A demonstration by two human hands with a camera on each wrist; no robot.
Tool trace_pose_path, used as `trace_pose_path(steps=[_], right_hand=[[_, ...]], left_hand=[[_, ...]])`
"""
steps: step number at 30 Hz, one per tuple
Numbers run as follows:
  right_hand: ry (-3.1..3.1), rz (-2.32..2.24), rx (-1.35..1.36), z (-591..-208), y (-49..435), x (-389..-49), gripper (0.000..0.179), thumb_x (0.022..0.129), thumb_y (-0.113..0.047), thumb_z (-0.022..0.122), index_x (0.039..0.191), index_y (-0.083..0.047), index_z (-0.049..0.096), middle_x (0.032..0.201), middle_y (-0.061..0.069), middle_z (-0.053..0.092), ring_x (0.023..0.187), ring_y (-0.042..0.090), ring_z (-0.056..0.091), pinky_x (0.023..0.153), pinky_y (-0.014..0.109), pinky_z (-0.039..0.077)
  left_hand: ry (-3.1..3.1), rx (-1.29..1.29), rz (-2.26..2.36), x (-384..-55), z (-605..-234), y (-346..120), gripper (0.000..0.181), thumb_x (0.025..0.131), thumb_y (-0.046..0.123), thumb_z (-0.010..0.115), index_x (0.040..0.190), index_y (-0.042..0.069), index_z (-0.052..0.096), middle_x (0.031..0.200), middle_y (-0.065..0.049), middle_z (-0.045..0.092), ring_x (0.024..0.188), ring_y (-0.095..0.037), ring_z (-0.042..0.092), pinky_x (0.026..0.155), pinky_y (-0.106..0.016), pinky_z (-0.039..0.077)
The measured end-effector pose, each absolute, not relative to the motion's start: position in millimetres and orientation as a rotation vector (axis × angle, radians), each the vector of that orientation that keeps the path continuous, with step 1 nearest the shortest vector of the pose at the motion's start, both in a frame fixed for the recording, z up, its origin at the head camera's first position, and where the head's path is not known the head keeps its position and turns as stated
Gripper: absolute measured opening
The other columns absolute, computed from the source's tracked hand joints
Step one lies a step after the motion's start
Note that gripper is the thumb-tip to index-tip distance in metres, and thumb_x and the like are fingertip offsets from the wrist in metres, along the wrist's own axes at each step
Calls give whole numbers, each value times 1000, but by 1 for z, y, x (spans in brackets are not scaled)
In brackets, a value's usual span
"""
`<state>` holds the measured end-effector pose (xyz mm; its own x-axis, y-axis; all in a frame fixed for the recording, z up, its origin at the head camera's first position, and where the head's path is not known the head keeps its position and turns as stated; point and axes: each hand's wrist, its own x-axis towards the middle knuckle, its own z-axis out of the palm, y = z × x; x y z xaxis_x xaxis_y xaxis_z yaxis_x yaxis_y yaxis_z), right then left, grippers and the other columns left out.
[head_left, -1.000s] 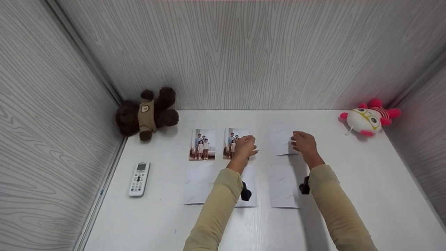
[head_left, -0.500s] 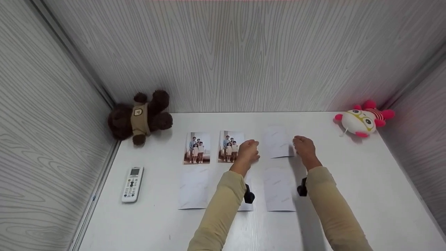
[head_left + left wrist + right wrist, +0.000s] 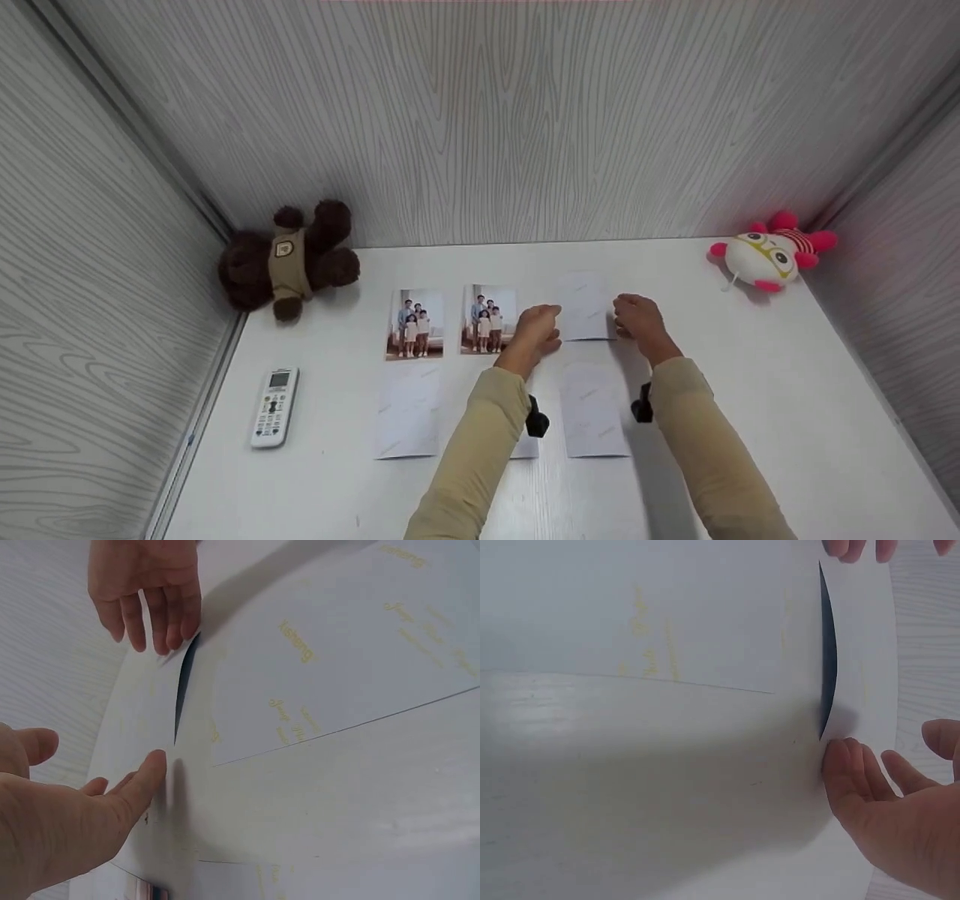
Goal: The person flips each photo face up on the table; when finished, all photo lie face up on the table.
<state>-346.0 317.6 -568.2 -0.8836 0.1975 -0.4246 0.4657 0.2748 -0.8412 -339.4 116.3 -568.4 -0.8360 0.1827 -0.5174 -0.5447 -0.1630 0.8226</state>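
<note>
A face-down photo print [image 3: 585, 306], white with faint yellow marks, lies at the back between my two hands. Its near edge bows up off the table, with a dark gap under it in both wrist views. My left hand [image 3: 534, 334] is by its left edge, fingers extended and thumb apart; contact is hard to tell. At the right edge, my right hand [image 3: 639, 322] has its fingertips against the near corner, with the thumb held away. Two face-up family photos, a left one [image 3: 415, 326] and a right one [image 3: 486, 319], lie left of my left hand.
Nearer me lie more face-down prints: one at left [image 3: 409, 412], one at right [image 3: 596, 416], and one [image 3: 527, 448] partly under my left forearm. A remote control [image 3: 275, 407], a brown plush bear [image 3: 289, 259] and a pink-and-white plush toy [image 3: 772, 255] sit toward the sides.
My left hand has moved right, off the right family photo, to the face-down print's left edge. My right hand stays by its right edge. The head view has shifted slightly.
</note>
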Motion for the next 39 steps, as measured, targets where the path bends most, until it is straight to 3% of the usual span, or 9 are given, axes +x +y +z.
trace_pose_path(steps=[7,10,16,21,27,30,32,35,39], right_hand=[[2236,-1694,617,-570,316,-346,55,107,-28,43,156,-3,35,145,18,46,116,23,54,97,33,54],[2229,-1711,630,-570,316,-346,54,107,-28,44,153,-2,38,140,17,47,109,20,54,93,32,55],[2251,-1656,628,-572,314,-347,53,107,-29,44,153,-2,40,138,16,52,105,17,57,87,27,54],[2307,-1672,641,-571,313,-345,50,107,-28,43,150,-2,46,129,14,58,99,15,60,85,26,53],[2279,-1754,697,-569,319,-346,48,107,-27,41,145,1,50,123,12,57,100,16,59,91,29,53],[2207,-1782,712,-568,318,-348,50,106,-27,43,146,2,46,127,14,56,106,19,59,97,32,54],[2168,-1790,721,-568,317,-350,53,105,-27,43,150,1,41,134,17,54,112,21,58,100,34,54],[2138,-1786,735,-568,314,-351,55,105,-27,43,153,1,37,138,18,52,113,22,57,102,35,53],[2094,-1800,766,-568,312,-351,56,105,-26,44,154,-1,35,137,16,53,112,21,59,101,34,53]], left_hand=[[1609,-446,2025,-343,-567,114,53,105,22,52,152,0,41,151,-27,44,137,-39,51,105,-39,53],[1627,-465,2024,-345,-569,116,50,104,21,53,149,0,45,127,-19,58,108,-26,64,84,-28,57],[1676,-430,2002,-343,-572,120,41,103,14,53,139,-3,54,80,-4,51,64,-9,44,55,-21,37],[1910,-384,1959,-340,-573,119,18,99,13,51,95,2,64,69,2,47,59,-8,39,54,-21,38],[2365,-391,1824,-343,-571,115,39,93,12,45,56,17,33,59,3,30,61,-16,27,58,-27,26],[2227,-462,1920,-343,-567,115,32,96,14,45,65,9,53,72,-3,52,72,-19,49,65,-26,42],[2004,-501,2032,-342,-564,116,28,98,16,47,95,-1,68,104,-13,66,101,-26,64,85,-32,55],[1706,-545,2125,-341,-562,118,49,101,19,50,144,-3,50,152,-22,46,143,-38,45,112,-49,47],[1590,-548,2128,-341,-563,120,53,101,20,51,149,-2,44,154,-21,44,142,-38,44,113,-48,45]])
